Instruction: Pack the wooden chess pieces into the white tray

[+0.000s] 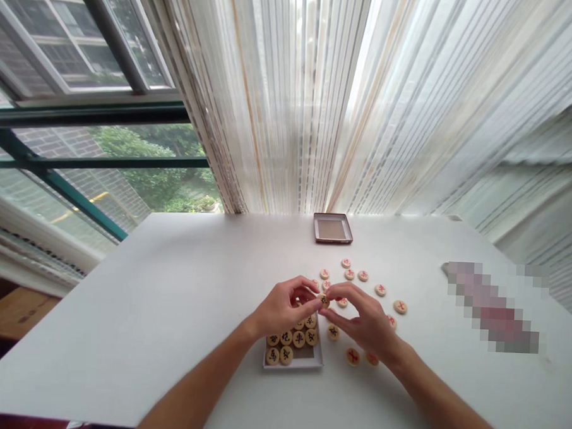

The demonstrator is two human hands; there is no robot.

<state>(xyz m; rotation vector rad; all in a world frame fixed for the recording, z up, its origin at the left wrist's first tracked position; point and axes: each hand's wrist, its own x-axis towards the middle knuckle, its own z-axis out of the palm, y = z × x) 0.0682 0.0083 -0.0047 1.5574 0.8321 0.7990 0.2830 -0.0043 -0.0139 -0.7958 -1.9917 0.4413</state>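
Note:
Between my two hands is a round Chinese chess piece point(323, 301) with a black character, held above the right rear corner of a shallow box point(293, 365). My left hand point(286, 303) pinches it from the left, thumb and fingertips at its edge. From the right, my right hand point(364, 316) grips the same piece with thumb and fingers. Several black-marked pieces point(286, 338) lie face up in rows inside the box, partly hidden by my left hand. Beside the box, under my right hand, rests another black-marked piece point(333, 331).
Red-marked pieces point(400, 306) are scattered on the white table point(168, 298) around and beyond my right hand. The box's lid point(333, 240) lies near the back edge. A pixelated patch point(495, 309) covers something at the right. String curtains point(290, 113) hang behind the table.

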